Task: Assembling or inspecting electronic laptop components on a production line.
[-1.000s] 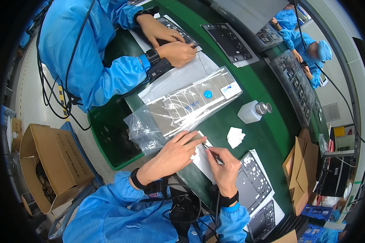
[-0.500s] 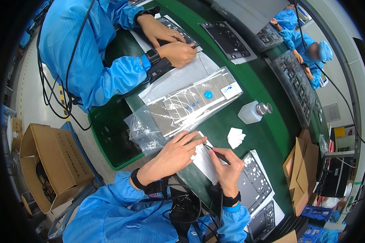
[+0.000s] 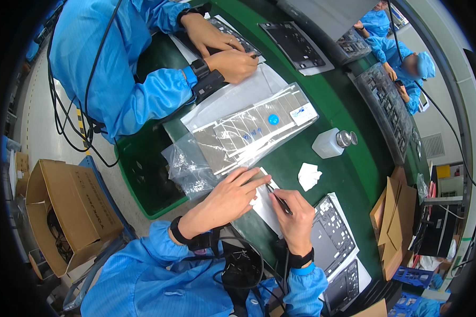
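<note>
My left hand (image 3: 225, 199) lies with its fingers stretched over a narrow grey and white strip (image 3: 260, 177) on a white sheet (image 3: 267, 212). Beside my left thumb shows a small white bit, too small to name. In a pinch, my right hand (image 3: 296, 215) holds a slim black pen-like tool (image 3: 283, 203), perhaps tweezers. Its tip is close to my left fingertips, at the strip's edge. Just beyond my left hand is a clear plastic bag (image 3: 259, 132) of grey strip sheets with a round blue sticker.
A white bottle with a metal cap (image 3: 329, 143) and a crumpled white wipe (image 3: 308, 176) stand right of the bag. Black panels (image 3: 330, 238) lie by my right forearm. A co-worker's hands (image 3: 232, 64) work across the green table. A green bin (image 3: 143, 179) and a cardboard box (image 3: 76, 206) are left.
My right hand has shifted slightly left, and the black tool stands at a steeper angle. My left hand stays over the strip. The whole view has shifted a little.
</note>
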Demonstrator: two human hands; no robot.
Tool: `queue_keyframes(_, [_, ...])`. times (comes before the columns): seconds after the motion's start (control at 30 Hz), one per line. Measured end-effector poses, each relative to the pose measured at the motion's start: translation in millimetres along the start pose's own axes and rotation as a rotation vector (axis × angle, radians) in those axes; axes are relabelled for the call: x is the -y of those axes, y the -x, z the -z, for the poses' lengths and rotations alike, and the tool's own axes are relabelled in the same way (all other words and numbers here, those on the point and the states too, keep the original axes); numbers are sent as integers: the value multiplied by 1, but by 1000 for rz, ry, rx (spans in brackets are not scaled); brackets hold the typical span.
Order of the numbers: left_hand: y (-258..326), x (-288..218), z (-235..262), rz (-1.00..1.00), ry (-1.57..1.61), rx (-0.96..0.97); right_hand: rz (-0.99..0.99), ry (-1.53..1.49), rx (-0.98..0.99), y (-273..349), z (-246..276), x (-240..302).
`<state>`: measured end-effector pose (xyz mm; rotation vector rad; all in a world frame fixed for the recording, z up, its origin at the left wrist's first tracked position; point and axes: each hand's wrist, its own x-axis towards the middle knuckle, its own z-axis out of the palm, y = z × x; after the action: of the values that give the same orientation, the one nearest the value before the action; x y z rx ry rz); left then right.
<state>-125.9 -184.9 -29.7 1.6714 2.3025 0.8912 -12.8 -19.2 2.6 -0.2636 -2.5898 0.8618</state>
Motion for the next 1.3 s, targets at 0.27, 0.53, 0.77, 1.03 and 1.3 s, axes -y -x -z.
queue_keyframes(0.27, [3, -1, 4, 0, -36, 28, -125, -140, -87, 2, -1, -3])
queue_keyframes(0.53, [-1, -2, -1, -15, 33, 49, -109, -46, -96, 24, 44, 10])
queue_keyframes(0.77, [-8, -41, 24, -61, 17, -104, -464, 373, -407, 147, 215, -8])
queue_keyframes(1.03, [-92, -150, -45, -602, 202, 373, -517, 324, -415, 209, 210, -90])
queue_keyframes(1.3, [-156, -196, -145, -819, -29, 267, -466, 245, -339, 209, 215, -113])
